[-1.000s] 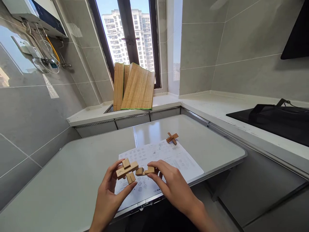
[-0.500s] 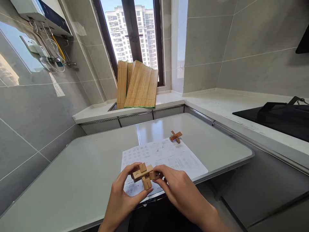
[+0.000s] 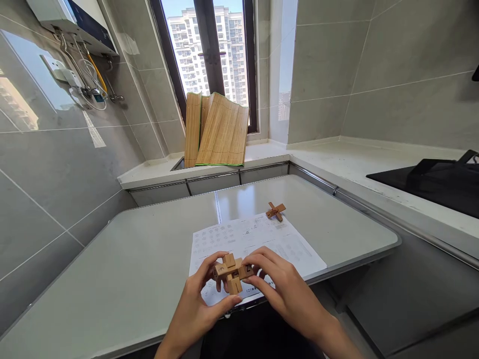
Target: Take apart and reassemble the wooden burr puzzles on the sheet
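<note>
A light wooden block puzzle (image 3: 230, 271) made of several interlocked pieces, with dark marks on some ends, is held above a printed paper sheet (image 3: 224, 239). My left hand (image 3: 200, 299) is closed on its left side, thumb at the bottom piece and index finger at the top. From the right, my right hand (image 3: 279, 284) pinches the piece marked with a dark character, thumb below and fingers above. A second, darker wooden cross-shaped puzzle (image 3: 276, 211) lies at the sheet's upper right edge.
Both hands are over a pale table (image 3: 149, 259). Behind it, a folded bamboo mat (image 3: 224, 132) leans by the window on a white counter (image 3: 318, 149). A black bag (image 3: 430, 179) lies on the counter at the right.
The view has shifted, so the scene sits slightly further right. The fingers of my right hand have risen and spread a little on the puzzle, which appears slightly turned.
</note>
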`<state>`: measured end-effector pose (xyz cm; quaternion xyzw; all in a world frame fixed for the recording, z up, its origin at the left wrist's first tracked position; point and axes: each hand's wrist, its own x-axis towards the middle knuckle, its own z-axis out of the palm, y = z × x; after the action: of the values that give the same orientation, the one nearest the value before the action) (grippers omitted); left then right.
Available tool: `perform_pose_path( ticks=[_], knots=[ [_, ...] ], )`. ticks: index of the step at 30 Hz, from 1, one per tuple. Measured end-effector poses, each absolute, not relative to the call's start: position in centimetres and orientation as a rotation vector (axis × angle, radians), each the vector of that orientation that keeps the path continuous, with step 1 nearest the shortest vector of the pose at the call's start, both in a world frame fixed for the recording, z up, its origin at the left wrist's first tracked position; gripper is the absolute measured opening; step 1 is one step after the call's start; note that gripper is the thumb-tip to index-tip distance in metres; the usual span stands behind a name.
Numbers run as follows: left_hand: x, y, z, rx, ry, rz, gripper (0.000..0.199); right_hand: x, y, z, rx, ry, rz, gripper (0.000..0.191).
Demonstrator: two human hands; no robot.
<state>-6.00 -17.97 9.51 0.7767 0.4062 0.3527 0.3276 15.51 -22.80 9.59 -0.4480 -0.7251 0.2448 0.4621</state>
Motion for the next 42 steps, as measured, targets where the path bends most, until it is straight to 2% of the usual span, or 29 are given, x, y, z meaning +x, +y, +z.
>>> perform_pose_path(
  ticks=[3, 5, 16, 21, 26, 32, 42],
  knots=[
    [-5.8, -18.1, 9.5, 1.976, 1.053, 0.916, 0.04, 15.5, -22.8, 9.4, -1.084, -1.791, 0.614, 0.017],
    [-5.8, -18.0, 9.5, 1.988, 1.048, 0.899, 0.035, 15.5, -22.7, 9.4, -1.09, -1.788, 0.613, 0.016],
    [-5.7, -18.2, 9.8, 2.114, 1.109, 0.85, 0.035, 16.2, -23.2, 9.9, -1.106, -1.806, 0.716, 0.014],
    [-6.0, -18.3, 9.7, 2.148, 1.071, 0.813, 0.039, 16.1, -23.5, 9.9, -1.071, -1.798, 0.73, 0.017],
    [-6.0, -18.1, 10.2, 2.239, 0.951, 0.832, 0.059, 15.9, -23.4, 9.5, -1.101, -1.762, 0.689, 0.017],
    [-6.2, -18.0, 9.8, 2.252, 0.95, 0.837, 0.062, 15.8, -23.8, 9.5, -1.066, -1.787, 0.685, 0.022],
    [-6.2, -18.1, 9.2, 2.248, 0.974, 0.748, 0.072, 15.8, -24.1, 9.2, -1.054, -1.72, 0.777, 0.015]
  ],
)
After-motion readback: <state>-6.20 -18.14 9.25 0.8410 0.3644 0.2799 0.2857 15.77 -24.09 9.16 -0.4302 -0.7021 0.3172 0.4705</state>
